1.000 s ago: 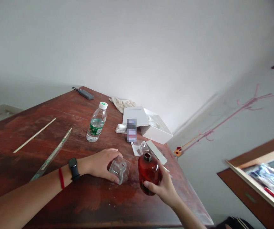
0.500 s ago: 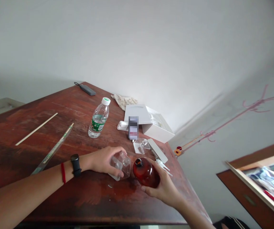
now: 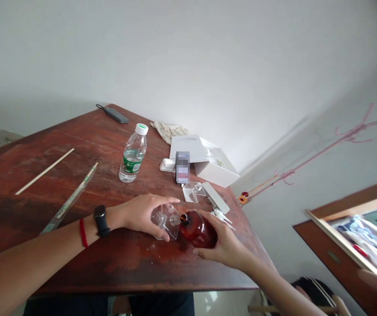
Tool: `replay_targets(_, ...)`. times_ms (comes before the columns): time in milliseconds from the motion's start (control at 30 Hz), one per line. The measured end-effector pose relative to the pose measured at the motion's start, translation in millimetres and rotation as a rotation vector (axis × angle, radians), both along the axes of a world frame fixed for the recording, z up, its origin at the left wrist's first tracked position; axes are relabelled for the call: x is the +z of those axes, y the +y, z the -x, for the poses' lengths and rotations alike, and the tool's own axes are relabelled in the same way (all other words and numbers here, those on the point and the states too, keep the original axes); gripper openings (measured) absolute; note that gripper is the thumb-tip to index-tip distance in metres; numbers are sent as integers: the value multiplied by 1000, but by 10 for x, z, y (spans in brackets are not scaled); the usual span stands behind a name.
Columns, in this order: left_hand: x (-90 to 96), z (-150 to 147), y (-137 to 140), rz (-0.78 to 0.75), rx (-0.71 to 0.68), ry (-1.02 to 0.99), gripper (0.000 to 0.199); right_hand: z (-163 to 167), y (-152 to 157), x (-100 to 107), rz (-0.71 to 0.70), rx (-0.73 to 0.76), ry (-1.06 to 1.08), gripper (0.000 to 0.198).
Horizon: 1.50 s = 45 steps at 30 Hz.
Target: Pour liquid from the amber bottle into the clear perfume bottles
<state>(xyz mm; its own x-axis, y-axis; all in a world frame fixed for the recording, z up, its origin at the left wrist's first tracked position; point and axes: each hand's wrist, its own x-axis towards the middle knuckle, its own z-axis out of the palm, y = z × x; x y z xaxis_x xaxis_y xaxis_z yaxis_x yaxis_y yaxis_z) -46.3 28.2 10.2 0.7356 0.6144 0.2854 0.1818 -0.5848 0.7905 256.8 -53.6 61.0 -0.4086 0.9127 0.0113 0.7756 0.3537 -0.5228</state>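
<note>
My left hand (image 3: 147, 215) grips a clear, angular plastic bottle (image 3: 166, 223), its open threaded neck turned to the right. Wrapped around a rounded amber bottle (image 3: 197, 232) is my right hand (image 3: 223, 239). The amber bottle is tilted, with its open mouth right at the clear bottle's neck; whether the two rims touch I cannot tell. Behind the hands, another clear bottle (image 3: 193, 193) lies on the table, next to a white pump head (image 3: 220, 215). Some wet patches and small spots show on the tabletop below the bottles.
On the wooden table (image 3: 86, 267) stand a capped water bottle (image 3: 132, 153) and a phone (image 3: 182, 168) before a white box (image 3: 215, 169). A thin stick (image 3: 45, 171) and wrapped chopsticks (image 3: 70, 199) lie left. A cloth (image 3: 167, 131) and a grey device (image 3: 112, 114) lie at the back.
The amber bottle's mouth has come left to the clear bottle's neck, and the clear bottle has tipped toward it. The whole view has shifted slightly, showing more below the table's front edge.
</note>
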Motion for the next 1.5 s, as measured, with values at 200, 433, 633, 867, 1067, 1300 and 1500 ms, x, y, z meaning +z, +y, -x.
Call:
replay_targets(200,14,-8,-22,-52,23,33,104,32,-18,84,17,-5,-87,90)
replay_targets(433,-52,-19,-13,-91,10,59,99,83,-40,174,43,1,-155,91)
replay_targets(633,-17,-16,-21,-102,8,96,90,102,-59,213,54,2,-186,89)
replay_targets(867,53,-8,-34,-120,3,130,79,122,-39,268,46,7,-224,82)
replay_targets(1067,31,-11,-26,-125,3,132,80,113,-19,310,59,0,-274,83)
replay_targets(1300,24,-5,-22,-119,1,131,80,156,-11,373,70,-2,-306,88)
replay_targets(1500,22,-2,-15,-116,-3,139,81,180,-30,423,81,-14,-339,88)
